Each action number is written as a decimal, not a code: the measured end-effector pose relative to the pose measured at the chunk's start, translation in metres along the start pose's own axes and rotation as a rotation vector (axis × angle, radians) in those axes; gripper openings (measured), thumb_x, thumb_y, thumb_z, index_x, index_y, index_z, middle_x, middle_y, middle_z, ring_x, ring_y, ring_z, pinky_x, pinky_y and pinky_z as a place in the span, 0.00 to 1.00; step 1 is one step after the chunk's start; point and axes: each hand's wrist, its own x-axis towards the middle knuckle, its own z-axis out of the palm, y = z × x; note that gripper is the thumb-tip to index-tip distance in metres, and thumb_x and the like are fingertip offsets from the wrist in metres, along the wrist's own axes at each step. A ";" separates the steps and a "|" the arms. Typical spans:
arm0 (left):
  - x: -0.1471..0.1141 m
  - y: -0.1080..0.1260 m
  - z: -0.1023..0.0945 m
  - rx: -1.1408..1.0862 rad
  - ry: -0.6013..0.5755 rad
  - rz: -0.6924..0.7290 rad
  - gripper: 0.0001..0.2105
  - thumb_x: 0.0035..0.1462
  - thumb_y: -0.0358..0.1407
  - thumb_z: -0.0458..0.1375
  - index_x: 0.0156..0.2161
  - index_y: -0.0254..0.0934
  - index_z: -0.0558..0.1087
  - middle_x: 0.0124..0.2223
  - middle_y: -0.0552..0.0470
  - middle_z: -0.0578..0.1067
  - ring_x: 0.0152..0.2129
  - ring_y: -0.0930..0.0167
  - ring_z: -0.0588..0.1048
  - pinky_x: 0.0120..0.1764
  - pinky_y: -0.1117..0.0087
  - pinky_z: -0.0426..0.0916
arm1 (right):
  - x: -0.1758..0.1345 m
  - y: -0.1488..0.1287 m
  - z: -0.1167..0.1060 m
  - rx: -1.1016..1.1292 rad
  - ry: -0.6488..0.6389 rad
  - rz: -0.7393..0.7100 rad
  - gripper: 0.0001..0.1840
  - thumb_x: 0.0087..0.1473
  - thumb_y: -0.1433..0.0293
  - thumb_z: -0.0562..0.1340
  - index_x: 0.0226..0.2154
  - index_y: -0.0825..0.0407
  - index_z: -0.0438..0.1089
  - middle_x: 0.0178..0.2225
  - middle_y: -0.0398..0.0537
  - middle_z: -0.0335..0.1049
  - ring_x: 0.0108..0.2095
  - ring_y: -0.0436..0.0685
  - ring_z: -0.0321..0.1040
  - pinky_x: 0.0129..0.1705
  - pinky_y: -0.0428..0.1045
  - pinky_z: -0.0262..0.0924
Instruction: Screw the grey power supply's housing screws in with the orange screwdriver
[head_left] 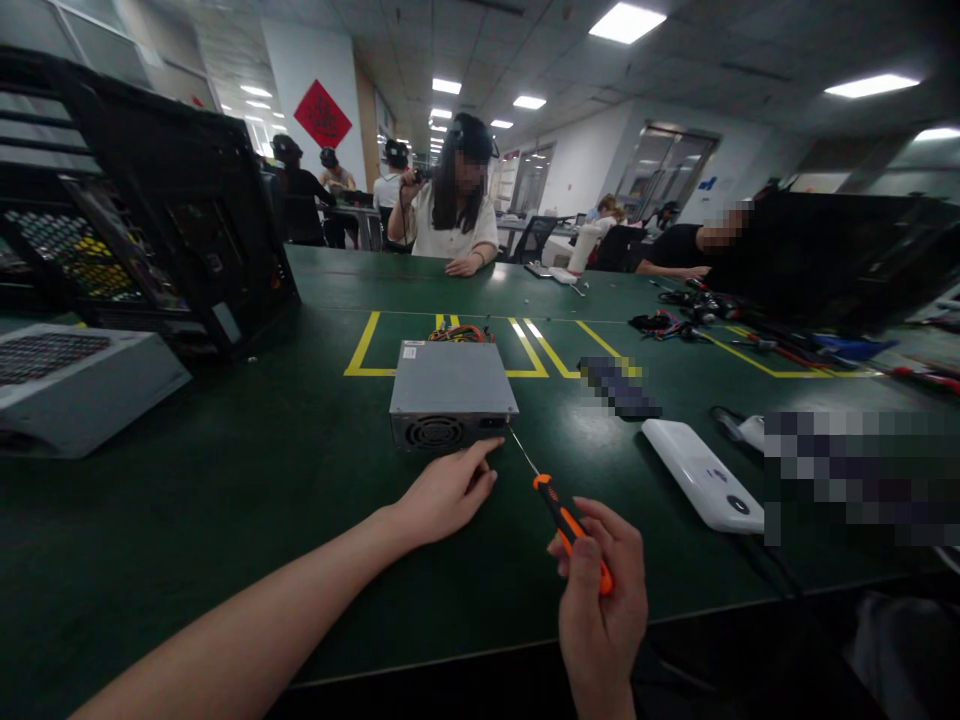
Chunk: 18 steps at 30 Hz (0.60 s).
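One screwdriver (559,510): orange and black, its thin shaft slanting up to the right front corner of a grey power supply
Right hand (604,570): curled round the handle of the screwdriver, thumb along its near side, gripping it firmly enough to aim
Left hand (450,492): free of any load, fingers loosely extended, the index finger reaching to the lower front face of the casing
Power supply (454,378): lies flat on the green tabletop (300,560), ahead of both hands, with the fan grille (435,432) and socket (492,423) facing the wearer and coloured cables (461,333) bunched behind
Screw corner: the spot beside the socket is too small and dim to tell whether the tip is seated in a screw head, or whether the left index finger actually touches the metal
Step in hand: judging by the pose, setting the driver on a corner fastening while the left hand guides or steadies
Next move: seems to call for lining the shaft up squarely with the fastening, pressing lightly, and turning the handle while the left hand keeps the casing from sliding
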 end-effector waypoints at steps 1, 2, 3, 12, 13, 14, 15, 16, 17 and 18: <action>0.000 -0.001 0.000 -0.004 0.002 -0.002 0.20 0.60 0.35 0.46 0.58 0.39 0.54 0.37 0.51 0.72 0.32 0.71 0.71 0.36 0.69 0.65 | -0.001 0.000 0.000 0.008 0.002 0.038 0.13 0.56 0.65 0.53 0.43 0.53 0.62 0.25 0.42 0.62 0.21 0.48 0.60 0.23 0.44 0.57; 0.000 -0.001 0.001 -0.009 0.004 -0.002 0.21 0.60 0.35 0.46 0.58 0.39 0.54 0.38 0.51 0.72 0.32 0.71 0.71 0.37 0.69 0.65 | -0.002 0.000 0.001 0.003 0.017 0.055 0.12 0.55 0.65 0.54 0.42 0.53 0.61 0.24 0.41 0.62 0.20 0.47 0.59 0.22 0.44 0.56; 0.000 -0.002 0.001 -0.013 0.005 -0.001 0.21 0.60 0.35 0.46 0.58 0.40 0.53 0.38 0.51 0.71 0.32 0.71 0.71 0.37 0.69 0.65 | -0.001 -0.001 0.001 -0.017 0.036 0.045 0.11 0.54 0.66 0.56 0.40 0.52 0.62 0.25 0.41 0.61 0.20 0.47 0.59 0.22 0.44 0.56; 0.001 -0.004 0.002 0.004 0.008 0.027 0.25 0.60 0.34 0.46 0.61 0.42 0.48 0.38 0.51 0.71 0.31 0.72 0.70 0.38 0.68 0.66 | 0.003 -0.002 -0.001 0.002 -0.045 0.043 0.15 0.56 0.65 0.53 0.46 0.51 0.61 0.26 0.42 0.62 0.22 0.48 0.60 0.24 0.45 0.57; 0.001 -0.004 0.002 0.005 0.006 0.029 0.25 0.60 0.34 0.46 0.61 0.42 0.47 0.38 0.51 0.71 0.31 0.72 0.70 0.39 0.68 0.66 | 0.002 -0.002 0.000 0.023 -0.052 0.102 0.15 0.57 0.64 0.52 0.46 0.52 0.60 0.23 0.40 0.61 0.19 0.47 0.58 0.21 0.44 0.55; 0.001 -0.004 0.001 0.005 0.006 0.029 0.25 0.60 0.34 0.46 0.62 0.42 0.47 0.39 0.51 0.72 0.31 0.72 0.70 0.39 0.68 0.66 | 0.001 -0.002 0.000 0.033 -0.037 0.142 0.15 0.56 0.64 0.53 0.45 0.52 0.60 0.21 0.38 0.59 0.17 0.46 0.57 0.19 0.43 0.53; 0.001 -0.004 0.001 0.005 0.008 0.029 0.25 0.60 0.34 0.46 0.62 0.43 0.47 0.39 0.51 0.72 0.31 0.72 0.70 0.39 0.68 0.66 | 0.001 -0.003 0.001 0.024 -0.003 0.148 0.13 0.54 0.65 0.56 0.42 0.52 0.61 0.20 0.37 0.59 0.17 0.46 0.56 0.18 0.43 0.53; 0.001 -0.003 0.001 0.005 0.008 0.028 0.26 0.60 0.34 0.46 0.62 0.43 0.46 0.39 0.51 0.72 0.31 0.72 0.70 0.39 0.67 0.66 | 0.002 -0.003 0.001 -0.001 0.042 0.116 0.12 0.52 0.65 0.59 0.39 0.52 0.61 0.22 0.38 0.59 0.19 0.47 0.58 0.20 0.43 0.54; 0.001 -0.003 0.001 0.004 0.008 0.027 0.26 0.60 0.34 0.46 0.62 0.43 0.46 0.39 0.51 0.71 0.32 0.72 0.70 0.39 0.67 0.66 | 0.004 -0.003 0.001 -0.032 0.080 0.056 0.11 0.49 0.67 0.61 0.36 0.52 0.62 0.24 0.39 0.60 0.22 0.47 0.60 0.23 0.44 0.56; 0.001 -0.003 0.000 0.003 0.007 0.028 0.26 0.60 0.34 0.46 0.62 0.43 0.46 0.39 0.51 0.71 0.32 0.72 0.70 0.39 0.67 0.65 | 0.005 -0.003 0.000 -0.061 0.097 -0.016 0.10 0.48 0.68 0.62 0.34 0.51 0.63 0.26 0.40 0.61 0.25 0.48 0.61 0.26 0.45 0.58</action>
